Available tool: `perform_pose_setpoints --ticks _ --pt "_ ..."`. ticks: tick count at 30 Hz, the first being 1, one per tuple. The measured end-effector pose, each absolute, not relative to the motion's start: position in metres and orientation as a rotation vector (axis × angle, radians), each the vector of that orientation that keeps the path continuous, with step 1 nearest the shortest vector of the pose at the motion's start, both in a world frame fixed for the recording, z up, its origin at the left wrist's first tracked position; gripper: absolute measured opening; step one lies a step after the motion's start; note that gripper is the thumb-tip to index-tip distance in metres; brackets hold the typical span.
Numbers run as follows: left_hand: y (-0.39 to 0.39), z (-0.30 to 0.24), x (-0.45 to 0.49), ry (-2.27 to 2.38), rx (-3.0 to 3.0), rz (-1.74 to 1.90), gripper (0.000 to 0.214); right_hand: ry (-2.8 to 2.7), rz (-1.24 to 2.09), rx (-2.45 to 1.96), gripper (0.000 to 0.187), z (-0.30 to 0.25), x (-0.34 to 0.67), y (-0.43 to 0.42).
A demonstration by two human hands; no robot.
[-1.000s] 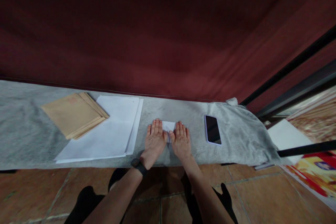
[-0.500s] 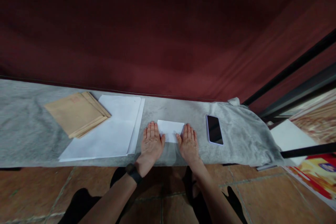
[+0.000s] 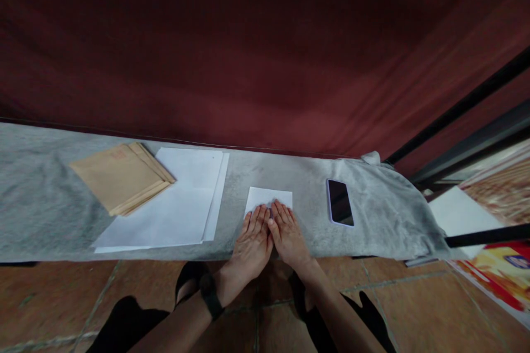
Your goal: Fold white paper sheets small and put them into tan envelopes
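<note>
A small white piece of paper [image 3: 270, 194], apparently folded, lies on the grey cloth in front of me. Both palms face down over its near part, hiding that edge. My left hand [image 3: 253, 236] lies flat with fingers stretched forward on the paper's left half. Beside it, my right hand [image 3: 289, 234] is flat too, fingers extended on the right half. The two thumbs come together at the middle. Neither hand grips anything.
Left of my hands are large white sheets [image 3: 186, 204], partly under a stack of brown envelopes [image 3: 120, 174]. A phone [image 3: 340, 203] in a lilac case lies to the right. Grey cloth [image 3: 381, 215] covers the narrow surface. Behind it hangs a dark red cloth [image 3: 265, 77].
My hands have moved inward from the paper's two sides and now lie together over its near half. More of its lower part is covered. The sheets, envelopes and phone stay put.
</note>
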State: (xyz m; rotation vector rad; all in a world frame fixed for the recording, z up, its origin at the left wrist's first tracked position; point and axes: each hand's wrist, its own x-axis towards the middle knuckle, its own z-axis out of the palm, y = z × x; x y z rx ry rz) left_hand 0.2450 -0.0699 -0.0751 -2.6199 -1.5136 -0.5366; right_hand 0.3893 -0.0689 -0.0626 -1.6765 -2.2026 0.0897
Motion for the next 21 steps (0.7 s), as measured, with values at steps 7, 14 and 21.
perform_pose_setpoints --ticks 7,14,21 --pt "-0.07 -0.076 0.235 -1.531 -2.603 -0.553 0.06 -2.259 -0.068 -1.711 0.059 -0.064 0.396 -0.075" --pt "-0.07 -0.077 0.226 -1.617 -2.564 -0.563 0.071 -2.204 -0.164 -1.784 0.062 -0.069 0.407 -0.08" --pt "-0.072 -0.074 0.22 -1.692 -2.536 -0.494 0.084 -2.173 -0.177 -1.835 0.066 -0.069 0.417 -0.084"
